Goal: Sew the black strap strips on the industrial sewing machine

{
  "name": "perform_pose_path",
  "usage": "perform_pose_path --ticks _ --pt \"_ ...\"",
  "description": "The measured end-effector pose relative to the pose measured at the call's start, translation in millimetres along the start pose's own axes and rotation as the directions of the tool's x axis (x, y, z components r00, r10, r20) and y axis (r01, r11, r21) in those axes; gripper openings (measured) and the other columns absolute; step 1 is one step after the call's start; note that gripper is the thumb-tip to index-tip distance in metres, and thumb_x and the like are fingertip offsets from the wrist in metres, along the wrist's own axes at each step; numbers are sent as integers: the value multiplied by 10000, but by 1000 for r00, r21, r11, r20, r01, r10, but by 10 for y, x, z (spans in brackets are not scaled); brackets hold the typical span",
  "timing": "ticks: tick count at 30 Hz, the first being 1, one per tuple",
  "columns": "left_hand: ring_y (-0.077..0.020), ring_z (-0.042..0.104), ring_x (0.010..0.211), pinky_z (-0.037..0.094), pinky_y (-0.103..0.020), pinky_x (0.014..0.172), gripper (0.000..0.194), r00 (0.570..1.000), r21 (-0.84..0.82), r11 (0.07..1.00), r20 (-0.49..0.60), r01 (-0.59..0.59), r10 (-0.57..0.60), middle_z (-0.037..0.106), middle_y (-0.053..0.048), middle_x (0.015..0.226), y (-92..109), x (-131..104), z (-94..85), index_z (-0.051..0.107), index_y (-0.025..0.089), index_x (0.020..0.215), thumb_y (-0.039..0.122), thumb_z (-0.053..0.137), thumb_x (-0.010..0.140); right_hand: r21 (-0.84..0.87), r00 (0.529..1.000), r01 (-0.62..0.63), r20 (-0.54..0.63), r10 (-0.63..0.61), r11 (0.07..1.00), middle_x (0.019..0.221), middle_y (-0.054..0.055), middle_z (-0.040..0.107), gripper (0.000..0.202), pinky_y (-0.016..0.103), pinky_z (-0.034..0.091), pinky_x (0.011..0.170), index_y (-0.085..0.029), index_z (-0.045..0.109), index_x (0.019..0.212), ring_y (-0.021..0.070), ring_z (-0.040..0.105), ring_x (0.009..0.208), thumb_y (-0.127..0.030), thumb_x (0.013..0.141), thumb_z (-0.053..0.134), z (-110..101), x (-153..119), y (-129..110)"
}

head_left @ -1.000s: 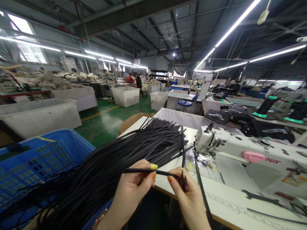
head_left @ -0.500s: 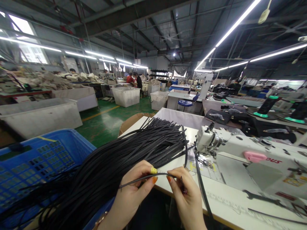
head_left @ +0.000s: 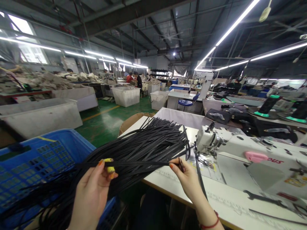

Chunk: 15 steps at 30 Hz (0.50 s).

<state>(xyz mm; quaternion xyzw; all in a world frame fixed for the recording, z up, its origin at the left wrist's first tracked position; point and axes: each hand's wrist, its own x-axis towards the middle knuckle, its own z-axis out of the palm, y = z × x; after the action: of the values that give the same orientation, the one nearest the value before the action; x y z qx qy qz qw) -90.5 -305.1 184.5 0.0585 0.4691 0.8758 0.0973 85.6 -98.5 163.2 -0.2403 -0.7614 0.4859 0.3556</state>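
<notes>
A narrow black strap (head_left: 141,163) is stretched almost level between my two hands. My left hand (head_left: 92,188), with yellow tape round its fingers, pinches the strap over the blue basket side. At the sewing machine's left, my right hand (head_left: 188,179) grips the strap between thumb and forefinger. A small dark reddish tool, its kind unclear, is also tucked in the right hand's fingers. Behind the strap lies a thick bundle of black straps (head_left: 144,142), spread from the table down toward the blue basket (head_left: 79,143).
The white sewing machine (head_left: 230,140) with a pink block on it stands on the table (head_left: 225,198) at right. A wrench (head_left: 261,198) lies in front of it. Another black strap (head_left: 200,175) hangs over the table edge. Black thread cones and white bins stand farther off.
My hands have moved apart: the left went left along the strap, the right slightly up. The strap, curved before, is now drawn straight.
</notes>
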Motion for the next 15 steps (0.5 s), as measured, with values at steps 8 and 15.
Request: perform_pose_path --ticks 8,15 --pt "-91 631 578 586 -183 570 161 973 -1 1000 -229 -28 27 695 58 692 329 273 -724 653 165 737 50 569 813 -68 993 43 117 -35 997 776 27 669 253 317 451 682 -174 672 832 188 577 742 -421 846 617 11 407 201" --pt "-78 656 575 592 -183 539 361 948 -10 999 -313 53 -53 726 96 723 630 464 -1215 667 207 809 -11 401 917 -156 982 114 169 -87 981 808 34 683 234 329 465 689 -187 675 884 197 591 752 -403 861 590 94 666 420"
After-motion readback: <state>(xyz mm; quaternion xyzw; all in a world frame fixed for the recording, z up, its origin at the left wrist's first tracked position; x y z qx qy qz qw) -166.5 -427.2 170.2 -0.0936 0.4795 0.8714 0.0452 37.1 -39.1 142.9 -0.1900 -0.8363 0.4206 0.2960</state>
